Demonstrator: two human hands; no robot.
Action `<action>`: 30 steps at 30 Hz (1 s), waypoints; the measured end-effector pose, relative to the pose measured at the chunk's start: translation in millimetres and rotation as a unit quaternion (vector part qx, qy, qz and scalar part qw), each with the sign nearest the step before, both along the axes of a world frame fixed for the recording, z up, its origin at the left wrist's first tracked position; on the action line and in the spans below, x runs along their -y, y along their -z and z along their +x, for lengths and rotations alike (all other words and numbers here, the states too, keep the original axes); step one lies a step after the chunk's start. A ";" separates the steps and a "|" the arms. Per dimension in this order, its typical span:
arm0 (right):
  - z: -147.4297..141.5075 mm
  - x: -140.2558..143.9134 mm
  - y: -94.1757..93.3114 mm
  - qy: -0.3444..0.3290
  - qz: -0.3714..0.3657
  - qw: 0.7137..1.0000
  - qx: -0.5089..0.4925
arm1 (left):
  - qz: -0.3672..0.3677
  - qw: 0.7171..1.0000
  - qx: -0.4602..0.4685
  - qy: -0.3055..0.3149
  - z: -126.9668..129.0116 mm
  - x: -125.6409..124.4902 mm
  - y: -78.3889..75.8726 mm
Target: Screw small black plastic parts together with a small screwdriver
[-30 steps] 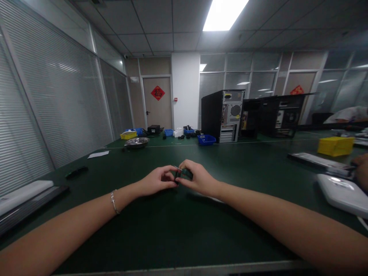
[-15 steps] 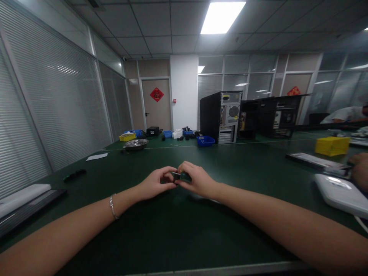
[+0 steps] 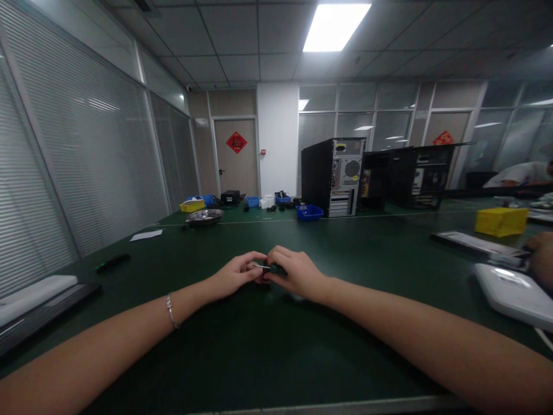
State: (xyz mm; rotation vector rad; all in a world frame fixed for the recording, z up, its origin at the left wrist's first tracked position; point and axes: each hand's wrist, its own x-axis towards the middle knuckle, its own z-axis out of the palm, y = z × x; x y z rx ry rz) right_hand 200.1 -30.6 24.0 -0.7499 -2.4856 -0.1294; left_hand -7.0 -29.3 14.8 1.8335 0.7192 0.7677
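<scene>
Pinching one small dark part between both hands, we hold our left hand and right hand together above the green counter.

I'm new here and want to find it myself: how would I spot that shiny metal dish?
Start at the tall black computer tower standing at the far end of the long dark green table. Look left along that far edge, past the small blue plastic bin. The round silver metal dish lies there beside a yellow bin, the only shiny round thing.
</scene>
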 end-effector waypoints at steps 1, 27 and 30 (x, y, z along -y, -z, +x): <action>-0.9 0.6 0.1 -0.005 0.000 1.000 0.001 | -0.008 1.000 0.003 -0.006 0.9 0.1 0.2; 0.4 -23.6 13.1 0.006 -0.252 0.964 -0.088 | 0.062 0.990 -0.031 -0.126 -23.6 -34.2 9.2; 0.3 -22.1 13.5 -0.010 -0.255 0.963 -0.084 | 0.097 0.987 -0.064 -0.110 -21.6 -30.9 7.9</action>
